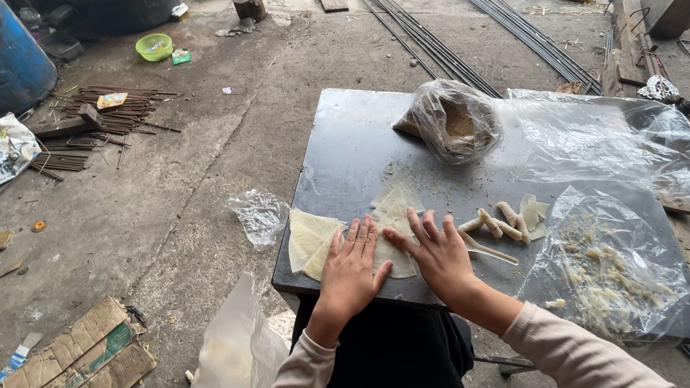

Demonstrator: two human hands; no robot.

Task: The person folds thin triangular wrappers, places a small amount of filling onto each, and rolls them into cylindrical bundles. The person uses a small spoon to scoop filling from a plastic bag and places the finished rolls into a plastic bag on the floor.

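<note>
We press both hands flat on a pale triangular wrapper [399, 218] that lies on the dark counter [350, 151] at its near edge. Our left hand [351, 269] rests with fingers [362, 236] straight and together, open, gripping nothing, its tips on the wrapper's left part. Our right hand [440, 254] comes in from the right with fingers spread, also open, palm down on the wrapper's lower right part. The wrapper's long axis runs away from us, its point toward the far side, so it lies just ahead of both sets of fingertips; the two hands are about equally near. Touching our left hand on its left sits a stack of wrappers [310, 241]. To the right, near our right hand, lie several rolled pieces [499, 222] and a thin stick [491, 252]. Farther right a clear plastic sheet [617, 263] holds crumbly scraps, and at the far edge stands a plastic bag of filling [456, 122]. Nothing stands between our hands and the wrapper.
</note>
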